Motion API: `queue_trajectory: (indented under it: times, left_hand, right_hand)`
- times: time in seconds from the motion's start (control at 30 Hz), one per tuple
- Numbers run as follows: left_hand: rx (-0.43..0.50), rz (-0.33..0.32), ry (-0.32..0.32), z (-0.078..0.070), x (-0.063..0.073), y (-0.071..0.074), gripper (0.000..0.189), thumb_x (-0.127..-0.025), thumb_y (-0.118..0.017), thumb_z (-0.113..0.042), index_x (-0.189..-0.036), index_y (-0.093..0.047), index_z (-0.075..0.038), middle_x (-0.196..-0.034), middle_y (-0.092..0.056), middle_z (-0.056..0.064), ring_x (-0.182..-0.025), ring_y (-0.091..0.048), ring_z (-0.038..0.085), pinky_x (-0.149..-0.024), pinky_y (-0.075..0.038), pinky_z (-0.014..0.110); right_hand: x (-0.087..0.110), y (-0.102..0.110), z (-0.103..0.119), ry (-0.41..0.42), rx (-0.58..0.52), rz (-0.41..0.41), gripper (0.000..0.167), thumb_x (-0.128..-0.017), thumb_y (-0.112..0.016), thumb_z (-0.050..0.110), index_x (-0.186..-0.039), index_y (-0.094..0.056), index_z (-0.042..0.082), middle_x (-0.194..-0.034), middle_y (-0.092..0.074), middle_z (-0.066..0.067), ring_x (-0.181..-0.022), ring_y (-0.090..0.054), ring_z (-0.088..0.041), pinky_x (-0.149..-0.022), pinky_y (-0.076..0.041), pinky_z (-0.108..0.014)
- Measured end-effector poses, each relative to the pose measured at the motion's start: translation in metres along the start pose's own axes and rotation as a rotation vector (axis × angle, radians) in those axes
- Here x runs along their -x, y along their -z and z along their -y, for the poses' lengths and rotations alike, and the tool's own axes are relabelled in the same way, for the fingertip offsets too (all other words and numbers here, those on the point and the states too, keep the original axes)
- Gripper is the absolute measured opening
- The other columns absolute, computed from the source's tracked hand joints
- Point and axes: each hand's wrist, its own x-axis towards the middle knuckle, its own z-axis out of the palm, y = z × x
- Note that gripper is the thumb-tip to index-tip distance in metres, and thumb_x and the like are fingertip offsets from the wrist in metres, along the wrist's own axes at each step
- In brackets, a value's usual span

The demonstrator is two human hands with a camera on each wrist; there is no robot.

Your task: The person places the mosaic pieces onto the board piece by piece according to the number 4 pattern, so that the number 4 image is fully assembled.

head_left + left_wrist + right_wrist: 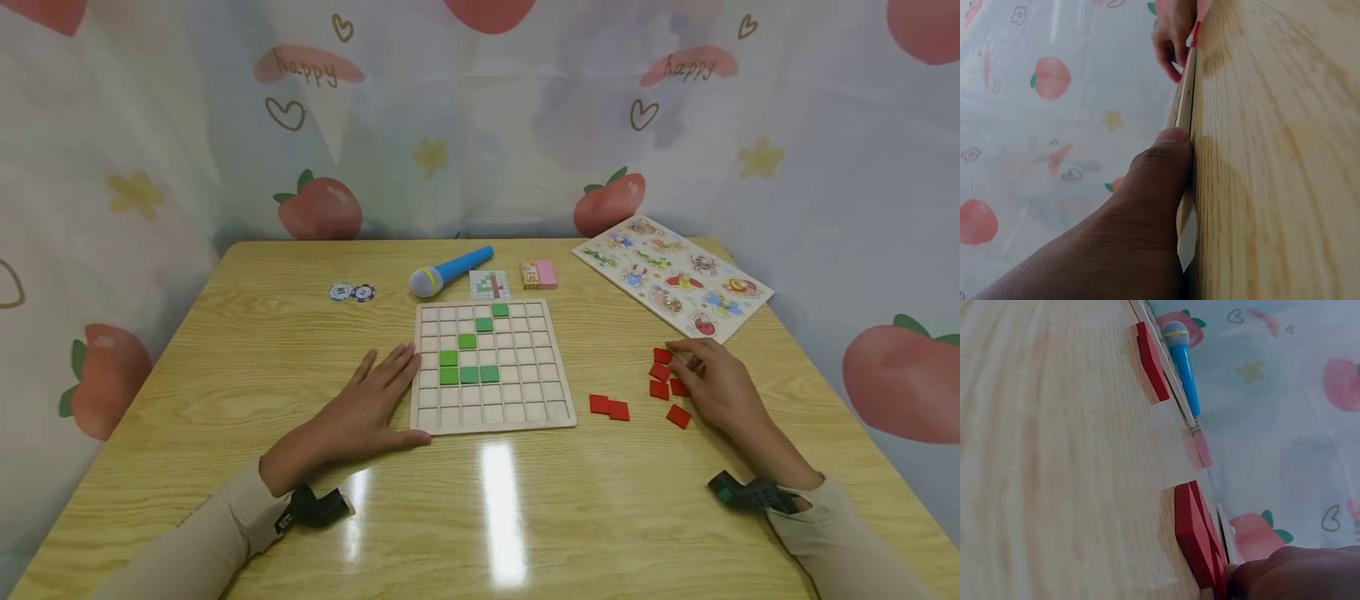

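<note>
A square wooden grid board [525, 392] lies flat in the middle of the table, with several green tiles [467, 341] in its cells, stepping diagonally and along one row. My left hand [367, 408] rests at the board's left side, fingers straight along the edge, thumb at the near left corner. The left wrist view shows that thumb [1163, 165] against the board's side. At the right, my right hand [716, 383] reaches into a loose group of red tiles [659, 389], with bent thumb and index finger at the farthest tile [663, 355]; I cannot tell whether they pinch it.
Two overlapping red tiles [609, 407] lie between board and right hand. Behind the board are a blue toy microphone [453, 271], a small pattern card [490, 285], a pink block [546, 274] and two round chips [352, 292]. An animal picture board [675, 279] sits at the back right.
</note>
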Motion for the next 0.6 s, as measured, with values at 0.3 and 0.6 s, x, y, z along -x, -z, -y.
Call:
queue_trajectory:
  times: [0.3, 0.6]
  left_hand:
    - [0.0, -0.008, -0.001, 0.002, 0.003, 0.0, 0.122, -0.089, -0.058, -0.086, -0.172, -0.014, -0.008, -0.182, -0.01, 0.008, -0.17, -0.008, 0.027, -0.137, 0.0, 0.059]
    - [-0.003, -0.008, -0.003, 0.001, 0.003, 0.0, 0.122, -0.089, -0.055, -0.088, -0.172, -0.013, -0.009, -0.182, -0.01, 0.007, -0.171, -0.007, 0.026, -0.137, 0.0, 0.059]
  right_hand:
    - [-0.007, 0.001, 0.005, -0.004, -0.007, 0.024, 0.021, -0.103, -0.069, 0.011, -0.122, -0.076, 0.007, -0.104, -0.07, -0.012, -0.08, -0.055, -0.018, -0.064, -0.042, -0.026]
    - [-0.013, 0.008, 0.006, 0.032, -0.03, 0.154, 0.031, -0.102, -0.067, 0.004, -0.133, -0.07, 0.006, -0.125, -0.067, -0.02, -0.095, -0.065, -0.029, -0.071, -0.05, -0.027]
